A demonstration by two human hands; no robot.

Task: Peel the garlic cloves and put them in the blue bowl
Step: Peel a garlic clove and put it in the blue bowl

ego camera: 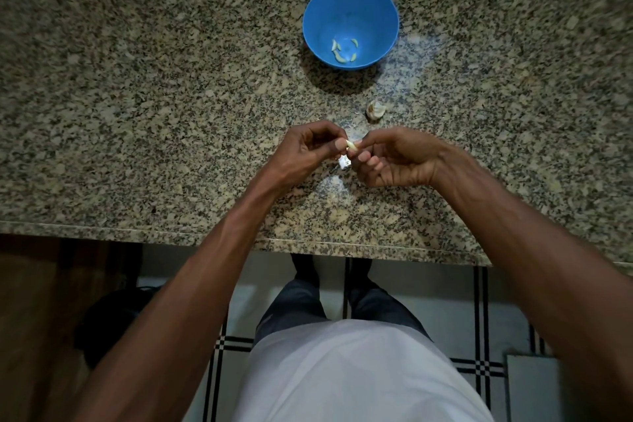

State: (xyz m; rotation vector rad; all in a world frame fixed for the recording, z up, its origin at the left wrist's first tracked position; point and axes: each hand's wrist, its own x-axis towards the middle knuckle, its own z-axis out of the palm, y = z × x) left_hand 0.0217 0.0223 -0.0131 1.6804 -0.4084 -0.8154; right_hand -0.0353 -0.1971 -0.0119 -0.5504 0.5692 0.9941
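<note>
No text, label, brand, number or sign can be read anywhere; the small white scrap (343, 164) just below the grips is too blurred to tell.

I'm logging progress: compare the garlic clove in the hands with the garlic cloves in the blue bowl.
The garlic clove in the hands is pinched above the counter by the left hand and right hand; the cloves in the bowl lie loose inside the blue bowl. It is single; they are several. All look pale.

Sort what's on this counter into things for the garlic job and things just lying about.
For the job: garlic clove pinched between left hand and right hand; blue bowl holding peeled cloves; remaining garlic piece.

Lying about: loose skins; small white scrap.
</note>
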